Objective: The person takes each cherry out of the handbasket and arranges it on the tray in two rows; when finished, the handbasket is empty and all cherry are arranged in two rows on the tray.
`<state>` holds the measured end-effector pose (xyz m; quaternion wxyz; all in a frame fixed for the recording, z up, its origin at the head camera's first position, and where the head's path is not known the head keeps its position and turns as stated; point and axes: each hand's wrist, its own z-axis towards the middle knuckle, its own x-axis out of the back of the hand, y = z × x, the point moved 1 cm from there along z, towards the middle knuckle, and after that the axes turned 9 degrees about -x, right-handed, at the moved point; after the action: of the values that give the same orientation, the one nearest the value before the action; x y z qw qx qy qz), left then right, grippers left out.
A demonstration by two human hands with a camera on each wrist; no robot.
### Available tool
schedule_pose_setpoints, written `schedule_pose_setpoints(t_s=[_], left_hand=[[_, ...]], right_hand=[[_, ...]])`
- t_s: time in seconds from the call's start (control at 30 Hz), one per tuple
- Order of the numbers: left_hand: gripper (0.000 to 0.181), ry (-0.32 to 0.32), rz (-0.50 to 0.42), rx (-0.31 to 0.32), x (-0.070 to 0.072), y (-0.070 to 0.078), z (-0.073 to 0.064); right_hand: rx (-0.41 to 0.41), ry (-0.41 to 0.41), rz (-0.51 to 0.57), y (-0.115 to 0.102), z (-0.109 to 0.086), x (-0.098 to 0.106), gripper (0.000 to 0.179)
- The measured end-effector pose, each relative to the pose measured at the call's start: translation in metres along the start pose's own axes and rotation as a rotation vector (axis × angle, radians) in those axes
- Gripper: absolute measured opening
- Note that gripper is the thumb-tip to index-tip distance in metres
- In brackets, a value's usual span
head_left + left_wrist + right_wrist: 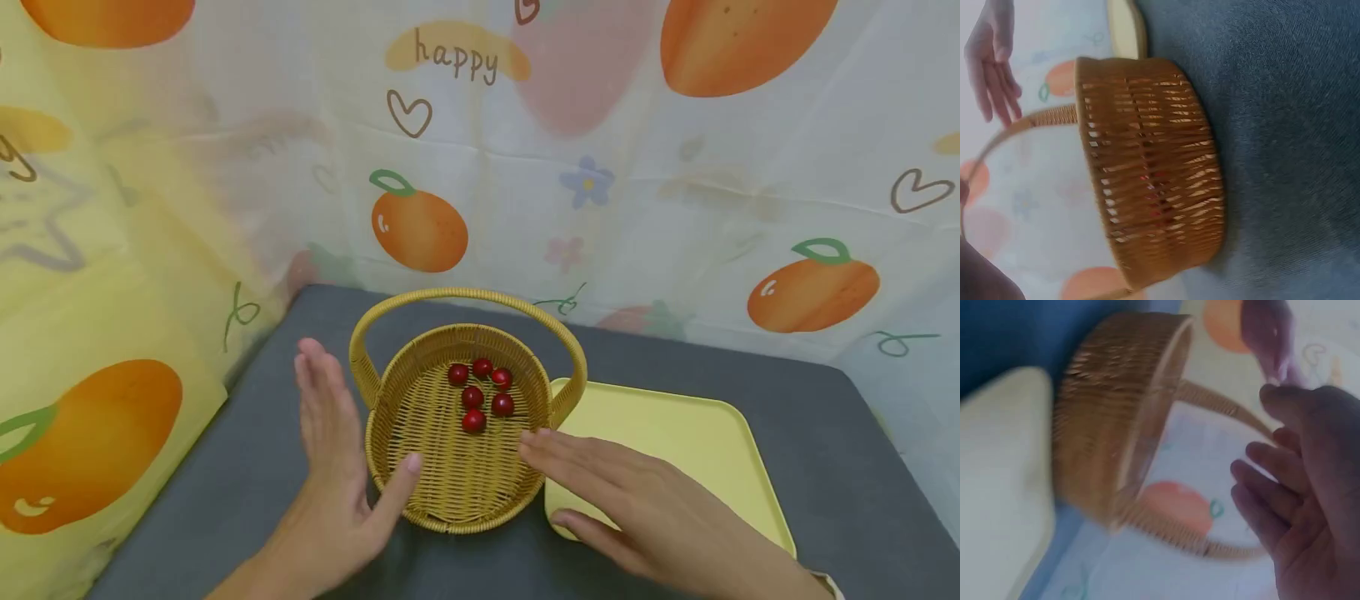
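Observation:
A round wicker basket [450,527] with a tall arched handle [465,293] stands on the grey table. Several dark red cherries [473,397] lie inside it, toward its far right side. On the basket's left my left hand [337,483] is raised, fingers straight and thumb spread over the near rim. Over the right rim reaches my right hand [637,500], its fingers extended and holding nothing. In the right wrist view the right hand [1310,481] hovers above the basket's opening near the handle. The left wrist view shows the woven basket side [1154,169], with red glimpsed through the gaps.
A pale yellow tray [720,450] lies right of the basket, partly under my right hand and beside the basket's rim. Behind the table [247,433] hangs a white cloth [495,192] printed with oranges and hearts, which continues along the left side.

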<state>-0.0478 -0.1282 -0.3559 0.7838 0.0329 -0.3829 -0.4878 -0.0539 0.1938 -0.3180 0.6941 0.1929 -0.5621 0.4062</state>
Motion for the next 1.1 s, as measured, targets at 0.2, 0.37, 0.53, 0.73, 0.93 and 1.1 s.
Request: schedule_pose_setpoints(t_s=[0.2, 0.37, 0.53, 0.73, 0.93, 1.1], left_hand=[[0.115, 0.075, -0.44, 0.603, -0.001, -0.032, -0.004], [0.107, -0.06, -0.724, 0.995, -0.014, -0.051, -0.012], [0.105, -0.073, -0.888, 1.058, -0.027, -0.057, -0.017], [0.09, -0.077, -0.975, 0.946, -0.032, -0.053, -0.02], [0.085, -0.065, -0.959, 0.915, -0.031, -0.053, -0.022], [0.089, -0.058, -0.957, 0.917, -0.029, -0.055, -0.025]], right_hand=[[-0.072, -0.103, 0.052, 0.004, 0.056, -0.017, 0.065], [-0.178, -0.247, 0.066, 0.012, 0.088, -0.037, 0.058], [-0.264, -0.377, 0.038, 0.018, 0.107, -0.06, 0.048], [-0.251, -0.407, -0.042, 0.023, 0.118, -0.08, 0.02], [-0.261, -0.415, -0.113, 0.023, 0.123, -0.089, 0.008], [-0.247, -0.402, -0.116, 0.021, 0.127, -0.094, 0.013]])
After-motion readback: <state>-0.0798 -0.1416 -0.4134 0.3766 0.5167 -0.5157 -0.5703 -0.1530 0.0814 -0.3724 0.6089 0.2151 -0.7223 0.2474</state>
